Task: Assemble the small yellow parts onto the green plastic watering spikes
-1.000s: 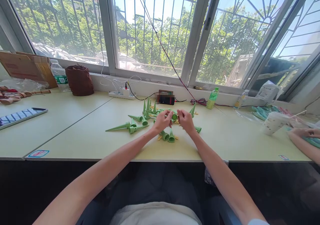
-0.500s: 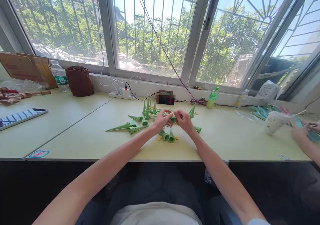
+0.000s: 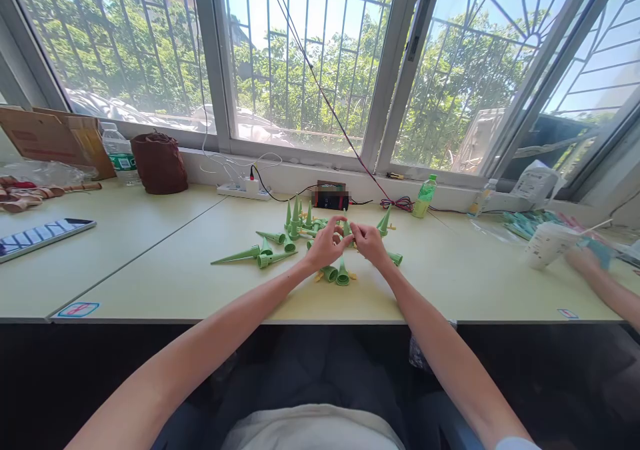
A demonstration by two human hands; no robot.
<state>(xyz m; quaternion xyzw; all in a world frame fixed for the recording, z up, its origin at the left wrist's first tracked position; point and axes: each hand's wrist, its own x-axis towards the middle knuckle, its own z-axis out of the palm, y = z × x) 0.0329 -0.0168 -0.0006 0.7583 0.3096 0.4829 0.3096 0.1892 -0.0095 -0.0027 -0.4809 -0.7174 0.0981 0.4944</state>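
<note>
My left hand (image 3: 327, 245) is curled, its thumb and fingers around a green plastic spike (image 3: 347, 226) that shows only in part. Touching it from the right, my right hand (image 3: 367, 242) is closed in a pinch; whatever lies between its fingertips is hidden. Around both hands are several hollow green plastic spikes. Some stand point up, such as a spike (image 3: 295, 218) behind my left hand, and others lie flat, such as a long spike (image 3: 237, 255) on the left. Near my wrists, a spike (image 3: 343, 277) lies with its round opening toward me, beside a small yellow piece (image 3: 353, 276).
A phone-like device (image 3: 331, 198) stands by the sill, with a power strip (image 3: 243, 190) and a green bottle (image 3: 427, 197) nearby. Left are a phone (image 3: 45, 237) and a brown bag (image 3: 159, 162). At right, another person's hand (image 3: 584, 260) is beside a white cup (image 3: 550, 245).
My left hand has turned and its fingers have opened slightly around the spike. My right hand has barely moved. The other person's hand has shifted left toward the white cup.
</note>
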